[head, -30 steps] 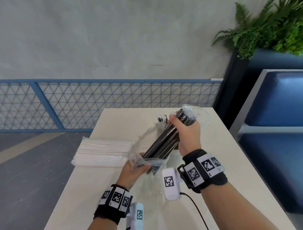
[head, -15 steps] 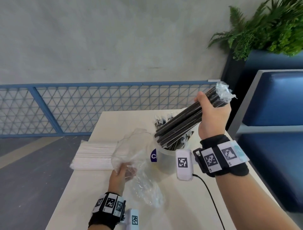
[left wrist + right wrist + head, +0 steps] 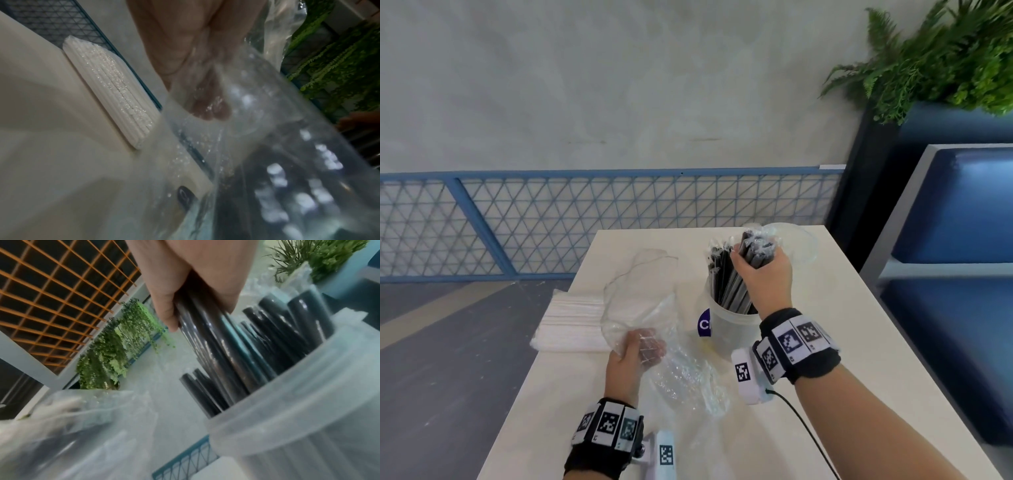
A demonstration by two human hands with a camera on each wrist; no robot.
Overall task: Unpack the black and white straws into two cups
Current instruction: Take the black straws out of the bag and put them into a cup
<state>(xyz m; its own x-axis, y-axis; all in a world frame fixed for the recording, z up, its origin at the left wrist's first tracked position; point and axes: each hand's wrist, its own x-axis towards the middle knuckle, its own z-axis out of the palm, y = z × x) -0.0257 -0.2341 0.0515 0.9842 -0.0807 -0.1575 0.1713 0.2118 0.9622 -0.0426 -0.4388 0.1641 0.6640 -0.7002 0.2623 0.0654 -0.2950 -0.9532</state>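
1. Head view: right hand [image 3: 765, 277] at 1 o'clock on the cream rectangular table [image 3: 842, 342], fingers curled round a bundle of black plastic straws [image 3: 736, 284]. Lower ends of the bundle inside the translucent white plastic cup [image 3: 732, 329] with a purple label, among more black straws leaning to 11 o'clock. Second clear cup [image 3: 799, 245] just behind the hand at 1 o'clock.
2. Same view: left hand [image 3: 635, 353] at 7 o'clock of the cup, gripping the empty crumpled clear plastic bag [image 3: 640, 301]. Flat pack of white straws [image 3: 571, 323] lying at 9 o'clock on the table's edge, still wrapped.
3. Left wrist view: fingers [image 3: 207, 112] closed on the clear bag [image 3: 267, 146], seen through the film; white straw pack [image 3: 115, 92] at 10 o'clock, apart from the hand.
4. Right wrist view: thumb and fingers [image 3: 170, 309] wrapped about the black straws [image 3: 216, 344], running down to 5 o'clock into the cup [image 3: 308, 410]; clear bag [image 3: 82, 426] blurred at 8 o'clock.
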